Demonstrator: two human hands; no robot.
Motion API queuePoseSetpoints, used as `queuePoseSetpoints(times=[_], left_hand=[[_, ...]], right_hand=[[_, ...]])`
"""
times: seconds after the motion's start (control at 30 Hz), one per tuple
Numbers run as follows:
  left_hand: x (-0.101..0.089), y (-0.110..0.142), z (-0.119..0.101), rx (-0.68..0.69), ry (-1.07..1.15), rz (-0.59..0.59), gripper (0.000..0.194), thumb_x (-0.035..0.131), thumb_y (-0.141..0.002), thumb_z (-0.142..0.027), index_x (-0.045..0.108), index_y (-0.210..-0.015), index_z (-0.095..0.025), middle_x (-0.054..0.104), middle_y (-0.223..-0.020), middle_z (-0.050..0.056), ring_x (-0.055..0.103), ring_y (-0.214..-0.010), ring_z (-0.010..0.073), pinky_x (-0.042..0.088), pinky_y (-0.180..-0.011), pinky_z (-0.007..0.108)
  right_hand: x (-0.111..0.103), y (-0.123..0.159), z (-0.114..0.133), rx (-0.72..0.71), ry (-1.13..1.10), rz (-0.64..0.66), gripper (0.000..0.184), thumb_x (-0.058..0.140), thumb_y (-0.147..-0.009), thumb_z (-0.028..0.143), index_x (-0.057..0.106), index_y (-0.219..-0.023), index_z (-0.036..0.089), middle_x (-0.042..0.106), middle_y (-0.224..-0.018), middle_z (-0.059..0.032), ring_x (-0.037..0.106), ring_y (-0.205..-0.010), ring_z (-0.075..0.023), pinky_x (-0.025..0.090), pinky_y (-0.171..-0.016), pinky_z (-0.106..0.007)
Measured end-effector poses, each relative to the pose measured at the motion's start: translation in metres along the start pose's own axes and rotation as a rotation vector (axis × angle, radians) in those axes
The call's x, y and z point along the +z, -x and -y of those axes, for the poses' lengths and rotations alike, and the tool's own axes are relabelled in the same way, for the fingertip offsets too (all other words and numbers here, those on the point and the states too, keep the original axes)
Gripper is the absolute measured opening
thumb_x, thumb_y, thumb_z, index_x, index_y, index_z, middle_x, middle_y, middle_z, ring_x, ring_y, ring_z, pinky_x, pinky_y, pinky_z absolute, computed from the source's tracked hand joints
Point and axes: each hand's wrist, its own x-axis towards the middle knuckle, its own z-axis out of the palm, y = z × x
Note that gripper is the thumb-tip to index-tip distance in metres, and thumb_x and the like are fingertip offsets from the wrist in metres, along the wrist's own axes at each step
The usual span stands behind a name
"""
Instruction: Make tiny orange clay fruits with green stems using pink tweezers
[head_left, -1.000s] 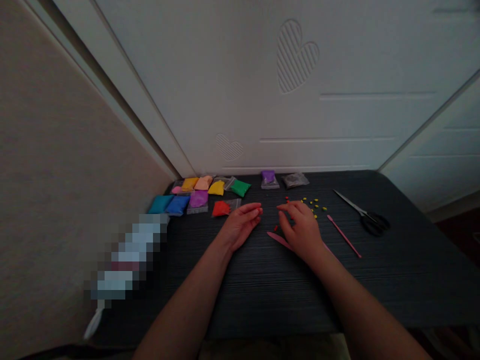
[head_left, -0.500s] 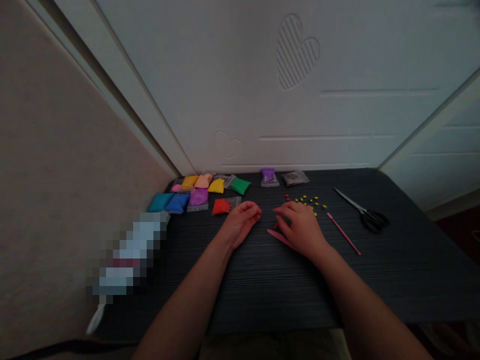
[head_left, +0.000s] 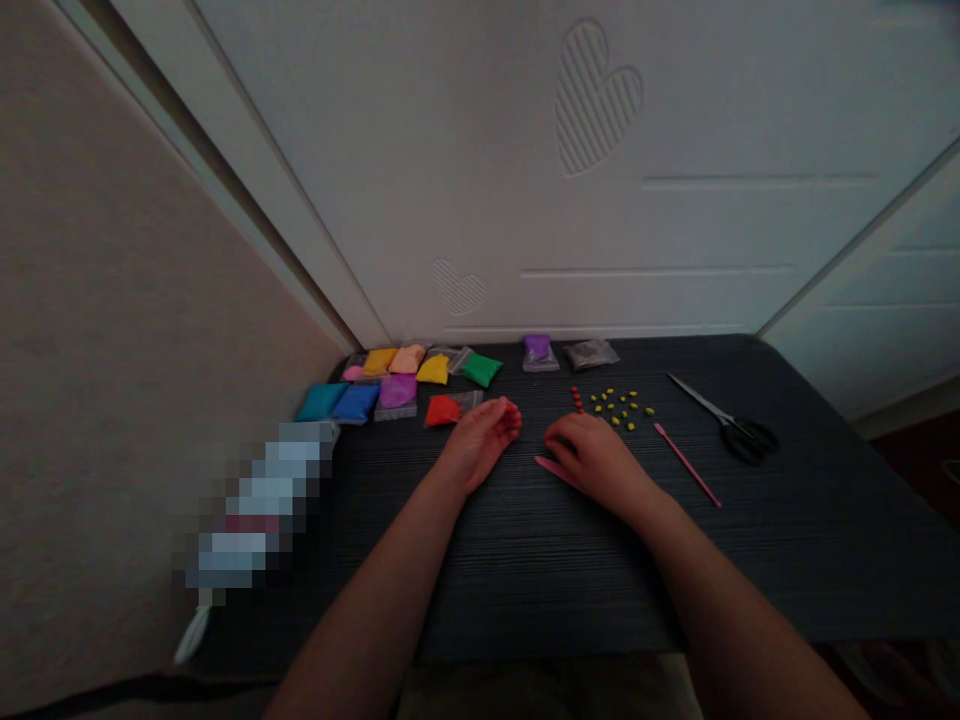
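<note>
My left hand (head_left: 480, 440) is held over the table with its palm turned to the right. Its fingers are loosely curled and a little apart from the thumb, and I see nothing in them. Across a small gap, my right hand (head_left: 592, 455) bends its fingers down to the tabletop in a closed grip; whatever is between the fingertips is hidden. A pink modelling knife (head_left: 553, 468) lies partly beneath this hand. Just beyond the fingers is a short row of tiny red clay pieces (head_left: 577, 398). Several small yellow-and-green clay pieces (head_left: 622, 402) are scattered beside them.
To the right lie a thin pink modelling stick (head_left: 688, 465) and black-handled scissors (head_left: 731, 425). Bags of coloured clay, including orange-red (head_left: 444, 409), green (head_left: 482, 369) and purple (head_left: 537, 348), line the back and left. A blurred packet (head_left: 262, 500) lies at the left edge.
My right hand has drawn slightly nearer and curled its fingers; the red piece by its fingertips no longer shows. My left thumb has eased away from the fingertips.
</note>
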Motion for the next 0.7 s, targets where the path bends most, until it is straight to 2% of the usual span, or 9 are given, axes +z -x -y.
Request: queuePoseSetpoints(times=[0.13,0.27,0.4,0.53,0.7], left_hand=[[-0.001,-0.001,0.000,-0.002,-0.012,0.004,0.012,0.064,-0.071,-0.023,0.062,-0.077,-0.013,0.062,-0.071,0.001,0.058,-0.069,0.0094,0.044,-0.067,0.022],[-0.002,0.000,0.000,0.000,-0.020,0.011,0.012,0.064,-0.071,-0.022,0.063,-0.079,-0.012,0.062,-0.071,0.002,0.058,-0.069,0.0090,0.044,-0.067,0.022],[-0.001,0.000,0.000,-0.006,-0.011,0.007,0.013,0.064,-0.071,-0.023,0.063,-0.079,-0.012,0.062,-0.070,0.002,0.058,-0.067,0.0088,0.044,-0.065,0.021],[-0.001,-0.002,0.000,-0.013,0.006,0.002,0.014,0.065,-0.071,-0.024,0.063,-0.077,-0.012,0.062,-0.069,0.002,0.057,-0.066,0.0084,0.044,-0.065,0.021],[-0.003,-0.002,0.000,-0.010,0.008,0.008,0.014,0.063,-0.072,-0.024,0.063,-0.078,-0.011,0.062,-0.068,0.002,0.057,-0.066,0.0083,0.044,-0.065,0.021]], right_hand=[[-0.003,-0.001,0.003,0.180,-0.612,-0.086,0.011,0.053,-0.079,0.027,0.056,-0.086,0.020,0.062,-0.078,0.0008,0.056,-0.072,-0.0114,0.043,-0.068,-0.026],[-0.005,-0.002,0.002,0.284,-1.155,-0.100,0.022,0.059,-0.075,0.029,0.059,-0.095,0.021,0.065,-0.085,-0.0008,0.058,-0.074,-0.0104,0.044,-0.073,-0.027],[-0.009,-0.002,0.004,0.354,-1.401,-0.116,0.017,0.062,-0.073,0.029,0.064,-0.086,0.019,0.062,-0.076,-0.0001,0.053,-0.063,-0.0076,0.043,-0.065,-0.024],[-0.014,-0.002,0.006,0.323,-1.552,-0.129,0.010,0.062,-0.073,0.029,0.064,-0.075,0.019,0.051,-0.062,0.0031,0.042,-0.053,-0.0052,0.039,-0.054,-0.022],[-0.015,-0.001,0.003,0.338,-1.650,-0.133,0.012,0.068,-0.067,0.025,0.065,-0.078,0.022,0.057,-0.072,0.0011,0.047,-0.060,-0.0066,0.043,-0.059,-0.023]])
